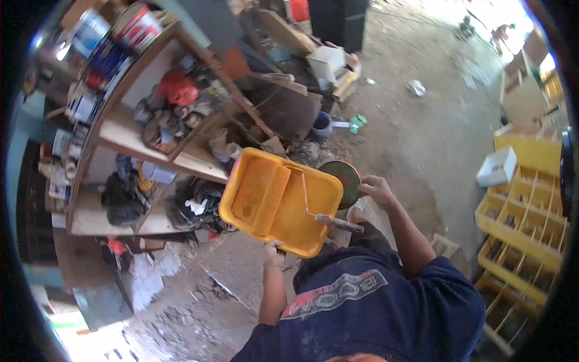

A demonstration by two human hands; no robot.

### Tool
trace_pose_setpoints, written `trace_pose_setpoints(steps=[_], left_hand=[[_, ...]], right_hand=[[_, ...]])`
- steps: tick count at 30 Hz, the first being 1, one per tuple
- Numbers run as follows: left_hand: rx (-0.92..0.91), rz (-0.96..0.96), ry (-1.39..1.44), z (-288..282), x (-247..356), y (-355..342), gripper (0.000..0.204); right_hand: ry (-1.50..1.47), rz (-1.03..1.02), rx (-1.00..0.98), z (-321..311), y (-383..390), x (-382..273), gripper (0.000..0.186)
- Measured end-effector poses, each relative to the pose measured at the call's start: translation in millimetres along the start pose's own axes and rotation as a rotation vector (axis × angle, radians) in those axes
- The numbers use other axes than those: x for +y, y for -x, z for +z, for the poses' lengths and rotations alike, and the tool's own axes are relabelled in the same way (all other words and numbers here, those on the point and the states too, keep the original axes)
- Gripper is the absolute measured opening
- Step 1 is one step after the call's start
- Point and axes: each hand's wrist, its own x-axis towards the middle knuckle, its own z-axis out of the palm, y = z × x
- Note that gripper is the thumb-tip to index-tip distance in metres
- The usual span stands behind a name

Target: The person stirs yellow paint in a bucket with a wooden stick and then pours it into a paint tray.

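Note:
My left hand (273, 253) is closed on the near rim of a yellow paint tray (276, 199), held tilted in front of me. The tray has a deep well on its left and a wide shallow part on its right. Across the shallow part lies a paint roller frame (325, 219), its handle sticking out over the right edge. My right hand (377, 188) grips the edge of a round dark green disc (348, 181) with a reddish rim, partly behind the tray. I cannot tell whether it is a lid or the top of a can.
To the left, wooden shelves (123, 134) hold paint cans (137, 27), a red bag (178, 87) and clutter. A dark blue bucket (322, 125) and a green bottle (358, 123) are on the dirty floor. Yellow compartment racks (522, 208) and a white box (497, 167) stand right.

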Motion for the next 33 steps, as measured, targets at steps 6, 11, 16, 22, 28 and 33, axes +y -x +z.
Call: trace_pose_setpoints(steps=[6, 11, 16, 22, 28, 33], left_hand=[[-0.303, -0.123, -0.143, 94, -26, 23, 0.068], [-0.411, -0.237, -0.281, 183, -95, 40, 0.063], [-0.627, -0.488, -0.352, 271, -187, 83, 0.071], [-0.782, -0.542, -0.594, 363, -325, 136, 0.082], [-1.053, -0.687, -0.767, 432, -441, 176, 0.071], [-1.034, -0.939, -1.005, 500, -537, 191, 0.067]], right_hand=[[-0.255, 0.061, 0.370, -105, 104, 33, 0.022], [-0.508, 0.195, 0.407, -178, 189, 70, 0.024], [-0.419, -0.043, 0.294, -226, 231, 128, 0.030], [-0.496, -0.195, 0.341, -317, 315, 115, 0.029], [-0.537, -0.478, 0.568, -383, 413, 90, 0.045], [-1.009, -0.300, 0.775, -427, 482, 139, 0.044]])
